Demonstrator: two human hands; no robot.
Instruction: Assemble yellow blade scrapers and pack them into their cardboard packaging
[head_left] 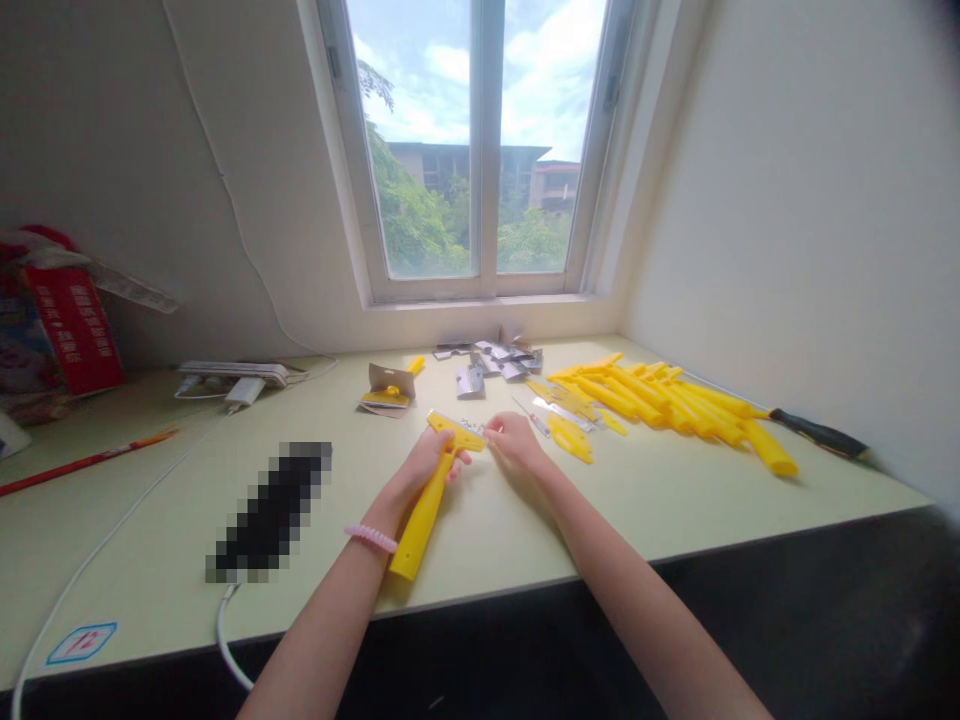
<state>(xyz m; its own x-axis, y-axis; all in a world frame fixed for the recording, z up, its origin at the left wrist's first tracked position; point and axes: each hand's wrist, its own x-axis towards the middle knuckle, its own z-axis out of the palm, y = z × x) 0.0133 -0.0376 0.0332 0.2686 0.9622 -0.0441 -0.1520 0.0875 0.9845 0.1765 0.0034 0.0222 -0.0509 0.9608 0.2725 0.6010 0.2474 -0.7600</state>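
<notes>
My left hand (421,462) is wrapped around the neck of a yellow scraper (422,515). The scraper's wide head points away from me, and its thick handle slants down toward the table's front edge. Just right of the head, my right hand (516,440) has its fingertips pinched together close to a small pile of screws (472,424). Whatever those fingertips hold, if anything, is too small to make out. A thin screwdriver (531,415) lies beyond my right hand, beside flat yellow plastic pieces (570,437).
Several yellow handles (660,400) lie heaped at the right, with a black-handled tool (817,433) by the wall. Metal plates (499,358) are piled under the window. A scraper in a cardboard sleeve (391,385), a pixelated dark object (274,510) and a power strip (232,374) are leftward.
</notes>
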